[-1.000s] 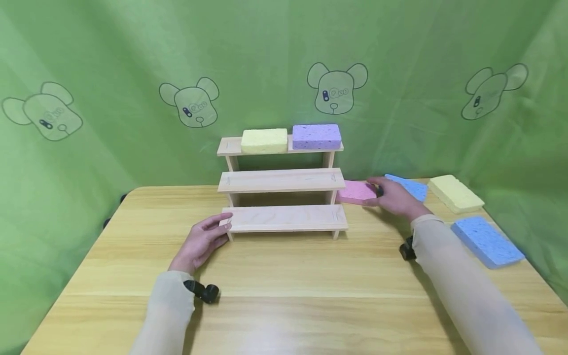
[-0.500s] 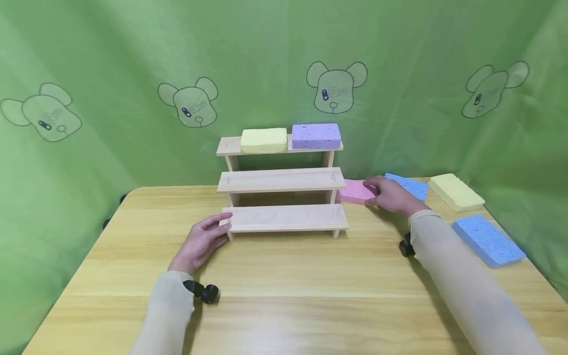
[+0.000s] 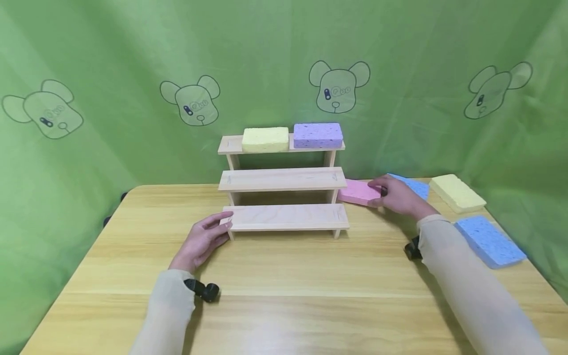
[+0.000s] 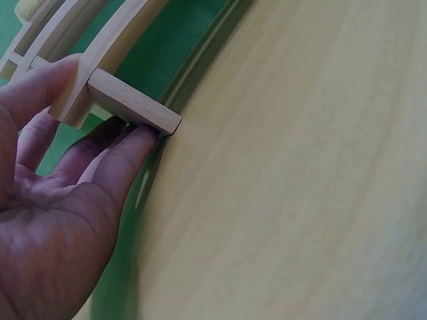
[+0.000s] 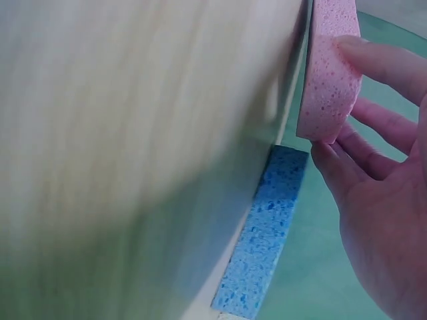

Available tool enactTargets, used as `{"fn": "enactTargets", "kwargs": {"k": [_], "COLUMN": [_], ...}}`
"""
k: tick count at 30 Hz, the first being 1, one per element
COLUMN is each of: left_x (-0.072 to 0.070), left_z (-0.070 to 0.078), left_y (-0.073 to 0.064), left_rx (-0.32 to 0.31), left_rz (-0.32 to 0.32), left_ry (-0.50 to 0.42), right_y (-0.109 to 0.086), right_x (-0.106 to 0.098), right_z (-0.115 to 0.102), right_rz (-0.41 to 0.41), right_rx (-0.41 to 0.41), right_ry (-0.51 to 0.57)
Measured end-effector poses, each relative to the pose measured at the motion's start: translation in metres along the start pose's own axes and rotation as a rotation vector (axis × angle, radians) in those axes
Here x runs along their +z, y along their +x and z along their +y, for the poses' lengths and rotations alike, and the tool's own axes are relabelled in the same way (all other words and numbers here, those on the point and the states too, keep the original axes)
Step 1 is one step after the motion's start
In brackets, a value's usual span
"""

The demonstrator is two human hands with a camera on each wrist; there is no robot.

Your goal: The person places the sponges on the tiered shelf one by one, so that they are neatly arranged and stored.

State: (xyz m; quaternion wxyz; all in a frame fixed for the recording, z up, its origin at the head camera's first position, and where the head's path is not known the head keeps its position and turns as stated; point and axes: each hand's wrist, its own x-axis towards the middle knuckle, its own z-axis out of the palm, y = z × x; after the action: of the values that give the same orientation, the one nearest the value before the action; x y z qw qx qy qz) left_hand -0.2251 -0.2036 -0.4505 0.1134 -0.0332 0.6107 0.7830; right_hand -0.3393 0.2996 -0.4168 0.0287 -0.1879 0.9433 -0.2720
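A three-tier wooden shelf stand (image 3: pixel 284 217) stands toward the back of the table. At the left end of its lowest board my left hand (image 3: pixel 205 241) holds on, with fingers on the board and against the leg (image 4: pixel 133 103). A pink sponge (image 3: pixel 357 192) lies beside the stand's right side. My right hand (image 3: pixel 401 198) pinches its right end, and in the right wrist view fingers and thumb lie on the edges of the pink sponge (image 5: pixel 330 80). On the top tier sit a yellow sponge (image 3: pixel 265 140) and a purple sponge (image 3: pixel 317 135), side by side.
Behind the right hand lies a blue sponge (image 3: pixel 414 186), partly hidden. A second yellow sponge (image 3: pixel 457 193) and another blue sponge (image 3: pixel 490 241) rest along the right edge of the wooden table (image 3: pixel 284 301). A green curtain (image 3: pixel 262 59) hangs behind the table.
My right hand has shifted slightly to the right, and a little more of the pink sponge shows. The left hand stays on the stand.
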Motion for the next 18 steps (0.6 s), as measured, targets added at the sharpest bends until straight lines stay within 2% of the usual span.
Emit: {"fn": "enactTargets", "kwargs": {"k": [5,10,18], "left_x": [-0.001,0.001,0.002], "left_z": [0.001,0.0,-0.001], "left_y": [0.0,0.001,-0.001], "left_rx": [0.001,0.0,0.004], "left_rz": [0.016,0.006,0.004], "left_ry": [-0.006,-0.013,-0.014], "right_y": [-0.006,-0.018,-0.035], "right_x": [-0.006,-0.015,-0.031], "right_z": [-0.003,-0.007,-0.012], "right_rz": [0.011,0.02,0.061], "right_rx": [0.025,0.058,0.049], "right_ry": [0.022,0.047,0.054]}}
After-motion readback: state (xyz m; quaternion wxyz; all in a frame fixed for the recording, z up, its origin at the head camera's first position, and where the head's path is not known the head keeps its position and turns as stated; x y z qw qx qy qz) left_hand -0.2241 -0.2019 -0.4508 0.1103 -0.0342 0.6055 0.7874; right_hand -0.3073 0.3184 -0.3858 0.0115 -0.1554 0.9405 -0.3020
